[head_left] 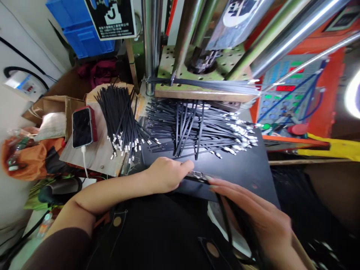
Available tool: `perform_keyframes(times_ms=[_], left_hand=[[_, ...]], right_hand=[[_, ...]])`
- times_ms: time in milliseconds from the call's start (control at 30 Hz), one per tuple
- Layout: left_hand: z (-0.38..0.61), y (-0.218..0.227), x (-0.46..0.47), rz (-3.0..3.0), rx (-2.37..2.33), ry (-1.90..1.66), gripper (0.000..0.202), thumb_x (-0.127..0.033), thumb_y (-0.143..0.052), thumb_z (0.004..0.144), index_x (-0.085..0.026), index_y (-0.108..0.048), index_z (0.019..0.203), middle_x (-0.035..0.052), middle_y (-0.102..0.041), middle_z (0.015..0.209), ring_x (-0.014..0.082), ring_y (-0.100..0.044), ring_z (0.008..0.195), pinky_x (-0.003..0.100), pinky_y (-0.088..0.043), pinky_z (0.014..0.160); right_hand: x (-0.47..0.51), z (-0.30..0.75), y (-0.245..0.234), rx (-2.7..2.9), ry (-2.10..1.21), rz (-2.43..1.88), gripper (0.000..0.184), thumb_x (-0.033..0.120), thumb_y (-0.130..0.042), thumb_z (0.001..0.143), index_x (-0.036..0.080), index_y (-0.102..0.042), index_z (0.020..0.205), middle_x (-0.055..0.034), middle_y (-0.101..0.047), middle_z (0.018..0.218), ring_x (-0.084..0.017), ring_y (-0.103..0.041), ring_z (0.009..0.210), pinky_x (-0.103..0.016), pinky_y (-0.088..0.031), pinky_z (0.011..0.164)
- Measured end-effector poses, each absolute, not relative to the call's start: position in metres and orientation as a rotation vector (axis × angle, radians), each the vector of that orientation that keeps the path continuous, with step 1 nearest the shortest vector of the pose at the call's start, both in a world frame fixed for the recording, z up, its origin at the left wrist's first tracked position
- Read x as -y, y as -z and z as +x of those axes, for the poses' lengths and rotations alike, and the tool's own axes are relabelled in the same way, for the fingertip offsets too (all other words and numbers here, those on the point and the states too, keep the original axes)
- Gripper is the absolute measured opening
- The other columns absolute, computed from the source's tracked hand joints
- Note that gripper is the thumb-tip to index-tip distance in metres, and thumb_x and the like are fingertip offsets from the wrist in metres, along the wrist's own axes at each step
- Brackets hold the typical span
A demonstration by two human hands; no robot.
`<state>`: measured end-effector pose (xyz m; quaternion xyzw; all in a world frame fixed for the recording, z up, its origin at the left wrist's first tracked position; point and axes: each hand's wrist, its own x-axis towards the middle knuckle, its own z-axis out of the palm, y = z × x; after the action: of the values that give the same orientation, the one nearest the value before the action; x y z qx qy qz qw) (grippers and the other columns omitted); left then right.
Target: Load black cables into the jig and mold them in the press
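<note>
Low over the front edge of a black work surface point(242, 174), my left hand point(165, 174) is closed in a pinch. Between it and my right hand point(255, 210) lie small shiny metal ends point(198, 175). My right hand is curled, its fingers together around black flat strips point(229, 213) that hang toward my lap and are partly hidden and blurred. Just beyond both hands spreads a heap of black strips point(208, 127) with silvery tips, mostly pointing right. Several strips lie crosswise on that heap. Another bundle of strips point(116, 112) rests on a board to the left.
Behind the heap stands a press with a drilled plate point(202, 93) and steel columns; more strips point(208, 84) lie along its front. An orange control panel point(289, 97) is at right. A charging phone point(82, 127), a cardboard box point(67, 112) and blue bins point(87, 37) are at left.
</note>
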<state>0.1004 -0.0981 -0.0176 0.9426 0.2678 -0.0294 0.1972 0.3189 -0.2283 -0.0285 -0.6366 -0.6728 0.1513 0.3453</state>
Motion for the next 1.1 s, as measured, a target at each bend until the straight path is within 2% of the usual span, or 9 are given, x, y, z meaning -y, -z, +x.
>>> perform_keyframes(times_ms=[100,300,400,500,567,767,967,1100], left_hand=[[0.111,0.011,0.103,2.743,-0.68,0.126,0.019,-0.012,-0.049,0.093,-0.016,-0.056,0.111,0.0048,-0.073,0.083,0.0244,-0.073,0.078,0.031,-0.053,0.064],[0.115,0.015,0.107,2.779,-0.679,0.12,0.015,-0.015,-0.047,0.099,-0.016,-0.058,0.109,0.0044,-0.071,0.079,0.0243,-0.073,0.08,0.033,-0.054,0.067],[0.105,0.025,0.107,2.741,-0.697,-0.036,0.017,-0.02,-0.053,0.101,-0.016,-0.058,0.117,0.0058,-0.073,0.099,0.0226,-0.071,0.097,0.035,-0.054,0.082],[0.093,0.035,0.106,2.678,-0.818,-0.142,0.037,-0.028,-0.068,0.095,-0.016,-0.055,0.128,0.0081,-0.071,0.116,0.025,-0.065,0.11,0.038,-0.051,0.093],[0.087,0.04,0.106,2.647,-0.888,-0.123,0.042,-0.027,-0.072,0.092,-0.017,-0.056,0.13,0.0071,-0.071,0.111,0.0255,-0.065,0.108,0.039,-0.05,0.093],[0.083,0.046,0.106,2.615,-0.905,-0.171,0.039,-0.025,-0.073,0.092,-0.019,-0.058,0.127,0.0042,-0.073,0.103,0.0239,-0.067,0.1,0.037,-0.048,0.091],[0.081,0.052,0.106,2.623,-0.881,-0.27,0.034,-0.024,-0.074,0.091,-0.019,-0.06,0.122,0.0032,-0.073,0.097,0.0224,-0.068,0.095,0.036,-0.048,0.09],[0.076,0.056,0.106,2.611,-0.874,-0.295,0.031,-0.025,-0.074,0.091,-0.019,-0.061,0.118,0.0037,-0.072,0.096,0.0222,-0.069,0.094,0.036,-0.048,0.09]], right_hand=[[0.216,0.296,0.028,1.626,-0.384,-1.562,0.019,0.022,-0.063,0.09,0.03,-0.075,0.103,0.0015,-0.079,0.101,-0.018,-0.076,0.08,-0.029,-0.063,0.087],[0.213,0.296,0.03,1.616,-0.401,-1.677,0.02,0.029,-0.059,0.092,0.028,-0.077,0.101,0.0001,-0.079,0.094,-0.021,-0.076,0.077,-0.031,-0.064,0.08],[0.214,0.298,0.034,1.685,-0.307,-1.64,0.02,0.026,-0.059,0.093,0.029,-0.075,0.103,0.0019,-0.079,0.096,-0.019,-0.076,0.079,-0.027,-0.062,0.079],[0.211,0.294,0.031,1.732,-0.2,-1.593,0.02,0.02,-0.058,0.094,0.029,-0.072,0.106,0.003,-0.078,0.097,-0.015,-0.075,0.08,-0.022,-0.059,0.078],[0.209,0.291,0.027,1.769,-0.163,-1.583,0.02,0.017,-0.058,0.094,0.028,-0.069,0.108,0.0027,-0.078,0.098,-0.014,-0.075,0.081,-0.019,-0.058,0.079],[0.206,0.292,0.021,1.869,-0.082,-1.519,0.019,0.016,-0.057,0.097,0.024,-0.067,0.11,0.0009,-0.076,0.098,-0.012,-0.074,0.084,-0.017,-0.056,0.082],[0.205,0.283,0.012,2.16,-0.049,-1.386,0.022,0.011,-0.05,0.099,0.016,-0.062,0.116,-0.0092,-0.074,0.106,-0.018,-0.073,0.097,-0.026,-0.057,0.09],[0.201,0.28,0.012,2.191,-0.086,-1.386,0.023,0.012,-0.047,0.099,0.016,-0.063,0.114,-0.0096,-0.074,0.102,-0.021,-0.073,0.094,-0.029,-0.058,0.087]])
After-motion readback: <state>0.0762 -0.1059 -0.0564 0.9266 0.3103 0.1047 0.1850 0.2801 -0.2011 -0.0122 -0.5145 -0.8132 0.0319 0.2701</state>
